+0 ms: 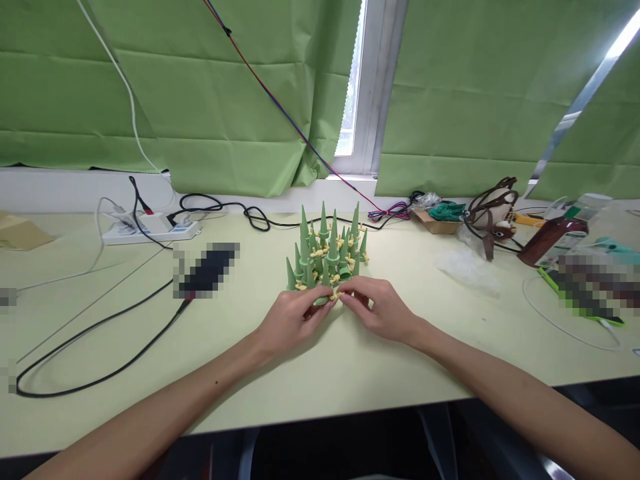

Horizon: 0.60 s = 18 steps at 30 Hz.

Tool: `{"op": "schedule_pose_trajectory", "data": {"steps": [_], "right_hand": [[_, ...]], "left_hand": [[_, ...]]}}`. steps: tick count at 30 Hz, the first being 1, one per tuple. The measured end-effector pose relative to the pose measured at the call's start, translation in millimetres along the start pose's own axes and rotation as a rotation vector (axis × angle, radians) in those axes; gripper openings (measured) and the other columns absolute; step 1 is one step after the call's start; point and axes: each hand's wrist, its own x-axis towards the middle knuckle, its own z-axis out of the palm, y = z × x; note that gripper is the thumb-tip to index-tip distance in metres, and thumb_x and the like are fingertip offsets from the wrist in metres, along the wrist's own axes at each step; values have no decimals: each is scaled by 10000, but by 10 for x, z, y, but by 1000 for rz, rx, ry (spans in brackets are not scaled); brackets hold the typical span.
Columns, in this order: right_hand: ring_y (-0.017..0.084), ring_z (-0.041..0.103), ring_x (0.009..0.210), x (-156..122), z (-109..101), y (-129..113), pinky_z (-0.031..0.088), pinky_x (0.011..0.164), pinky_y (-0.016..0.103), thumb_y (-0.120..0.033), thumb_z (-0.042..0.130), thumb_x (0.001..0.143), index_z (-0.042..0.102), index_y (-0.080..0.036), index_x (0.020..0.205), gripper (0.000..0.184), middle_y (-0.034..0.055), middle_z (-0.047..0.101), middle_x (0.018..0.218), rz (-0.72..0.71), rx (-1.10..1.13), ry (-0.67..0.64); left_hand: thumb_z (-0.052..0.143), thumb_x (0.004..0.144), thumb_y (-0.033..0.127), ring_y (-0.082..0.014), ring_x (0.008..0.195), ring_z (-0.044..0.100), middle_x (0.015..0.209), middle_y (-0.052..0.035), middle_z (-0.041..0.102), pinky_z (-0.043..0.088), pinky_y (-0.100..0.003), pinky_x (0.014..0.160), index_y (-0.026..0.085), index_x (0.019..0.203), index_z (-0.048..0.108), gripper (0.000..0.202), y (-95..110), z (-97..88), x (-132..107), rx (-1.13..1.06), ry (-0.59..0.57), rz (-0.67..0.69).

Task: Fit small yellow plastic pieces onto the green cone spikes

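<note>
My left hand (pixel 293 317) is closed around a green cone-shaped spike (pixel 321 301), held on its side low over the table. My right hand (pixel 379 308) pinches a small yellow valve-like fitting (pixel 336 295) right at the end of that spike. Whether the two parts are joined cannot be made out, as fingertips cover the spot. Just beyond both hands stands a cluster of several green spikes (pixel 333 248), points upward, many with yellow fittings on them.
Left on the pale table (pixel 240 393) lie a blurred dark device (pixel 209 270), a looping black cable (pixel 95 328) and a white power strip (pixel 150 230). To the right are a plastic bag (pixel 467 270), a small cardboard box (pixel 437 223) and a brown bottle (pixel 553 239).
</note>
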Motion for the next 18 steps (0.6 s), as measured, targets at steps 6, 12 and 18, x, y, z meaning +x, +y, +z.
{"op": "schedule_pose_trajectory", "data": {"steps": [6,12,18], "right_hand": [[128,563,622,0,-9,-14,457,579,244,-195,530,974,656,-162,1021,138,47,696,834,30,37,4],[140,592,658,-3,-5,-12,458,585,242,-224,535,976,648,-172,1010,129,41,683,819,74,75,-2],[125,539,612,10,6,-11,431,590,240,-220,515,988,643,-175,949,141,17,648,750,82,92,-6]], "left_hand": [[609,938,210,-59,433,456,650,41,667,377,-185,489,196,1087,664,159,-16,-1,5,-8,95,119],[634,917,180,-49,430,422,624,46,643,365,-175,482,177,1052,666,139,-18,1,11,-3,156,164],[640,907,165,-45,422,387,571,64,594,358,-167,479,171,1003,673,102,6,-10,9,-28,166,187]]}}
